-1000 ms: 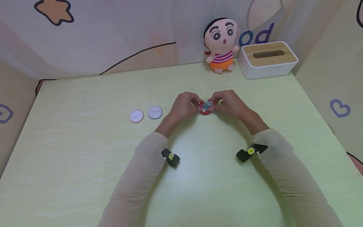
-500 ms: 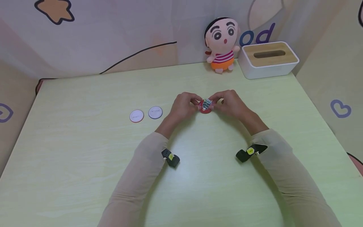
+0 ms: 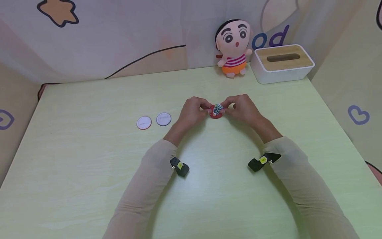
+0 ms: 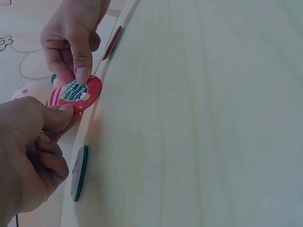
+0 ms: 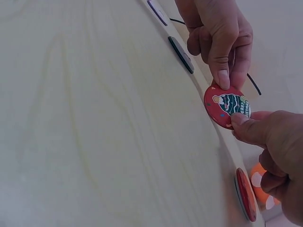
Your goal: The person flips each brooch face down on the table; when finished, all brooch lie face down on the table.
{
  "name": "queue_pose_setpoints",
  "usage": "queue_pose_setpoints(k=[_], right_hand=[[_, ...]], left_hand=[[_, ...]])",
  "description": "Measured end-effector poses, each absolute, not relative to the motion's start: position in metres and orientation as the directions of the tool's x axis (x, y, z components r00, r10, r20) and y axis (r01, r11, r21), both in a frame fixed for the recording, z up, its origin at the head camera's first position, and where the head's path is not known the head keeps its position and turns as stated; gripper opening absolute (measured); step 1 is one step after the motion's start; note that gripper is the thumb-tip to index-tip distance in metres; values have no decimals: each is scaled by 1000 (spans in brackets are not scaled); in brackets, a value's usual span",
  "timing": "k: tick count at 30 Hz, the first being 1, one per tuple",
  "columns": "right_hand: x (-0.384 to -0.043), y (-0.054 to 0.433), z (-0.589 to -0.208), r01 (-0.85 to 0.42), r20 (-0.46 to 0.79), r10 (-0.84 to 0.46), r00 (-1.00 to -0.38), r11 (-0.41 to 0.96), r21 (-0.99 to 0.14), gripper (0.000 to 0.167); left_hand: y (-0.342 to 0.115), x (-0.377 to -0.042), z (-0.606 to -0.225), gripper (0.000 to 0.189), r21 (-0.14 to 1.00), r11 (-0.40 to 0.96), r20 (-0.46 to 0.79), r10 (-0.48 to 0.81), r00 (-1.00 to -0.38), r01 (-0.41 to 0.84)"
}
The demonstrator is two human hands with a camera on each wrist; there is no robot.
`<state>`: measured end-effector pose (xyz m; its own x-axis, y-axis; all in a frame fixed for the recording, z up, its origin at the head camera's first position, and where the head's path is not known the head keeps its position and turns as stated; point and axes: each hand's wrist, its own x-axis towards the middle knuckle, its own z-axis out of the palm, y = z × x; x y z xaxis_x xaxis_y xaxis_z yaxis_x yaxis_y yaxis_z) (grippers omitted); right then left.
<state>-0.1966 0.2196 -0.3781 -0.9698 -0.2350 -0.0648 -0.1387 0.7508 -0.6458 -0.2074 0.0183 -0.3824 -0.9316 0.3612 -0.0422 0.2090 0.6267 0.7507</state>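
Both hands hold one round red button badge (image 3: 216,115) between them, its printed face up and turned toward the head camera. A green Christmas tree and white lettering show on it in the right wrist view. My left hand (image 3: 193,111) pinches its left edge between thumb and fingers. On the opposite edge, the thumb and fingers of my right hand (image 3: 243,108) pinch it too. Two badges lie on the table left of the hands, white pin backs up: a red-rimmed badge (image 3: 144,122) and a dark-rimmed badge (image 3: 163,119).
Beside the right hand, another red badge (image 5: 245,194) lies on the table, hidden in the head view. At the back stand a plush doll (image 3: 233,48) and a white tissue box (image 3: 285,74) with a wooden lid. A printed curtain (image 3: 134,33) hangs behind the pale table (image 3: 89,166).
The badge has shifted slightly away from me and tipped a little, with both hands keeping their pinch on it. The two badges on the left have stayed in place.
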Motion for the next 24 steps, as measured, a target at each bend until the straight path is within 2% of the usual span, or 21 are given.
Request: queue_pose_setpoints(k=[14, 24], right_hand=[[-194, 221, -378, -171, 13, -207, -978, 771, -614, 16], [-193, 225, -378, -231, 72, -231, -970, 798, -557, 15]], left_hand=[[18, -206, -385, 18, 819, 557, -65, 332, -941, 140], [20, -208, -384, 23, 825, 556, -81, 299, -951, 104]])
